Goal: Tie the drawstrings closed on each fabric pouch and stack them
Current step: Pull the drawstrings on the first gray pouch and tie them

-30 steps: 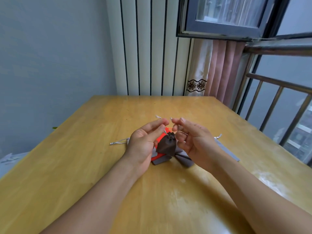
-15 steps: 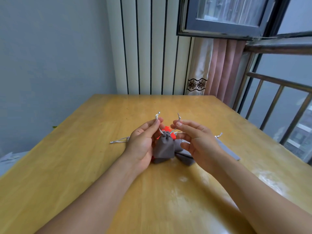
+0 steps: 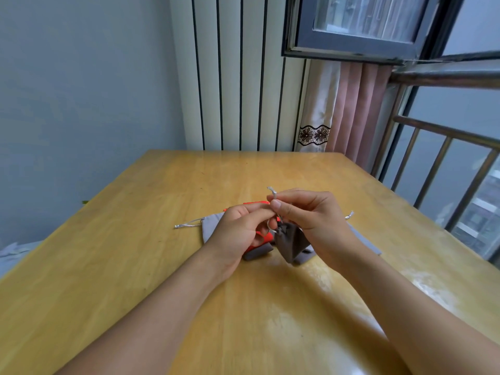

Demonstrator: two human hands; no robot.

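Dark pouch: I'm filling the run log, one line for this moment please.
step: tying cord | left hand: pinching cord | right hand: pinching cord | dark pouch: cinched, lifted | other pouches: on table

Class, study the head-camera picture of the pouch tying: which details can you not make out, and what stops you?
Head view:
- Knot on the dark grey pouch: the cord is too thin, and the left hand and right hand cover it.
- Orange pouch: mostly hidden behind the hands.
- Number of pouches underneath: overlapped, uncountable.

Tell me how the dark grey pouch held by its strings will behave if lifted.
The dark grey pouch is probably floppy: it sags below its cinched neck. Likely light, since thin strings pinched by both hands carry it. It may swing.
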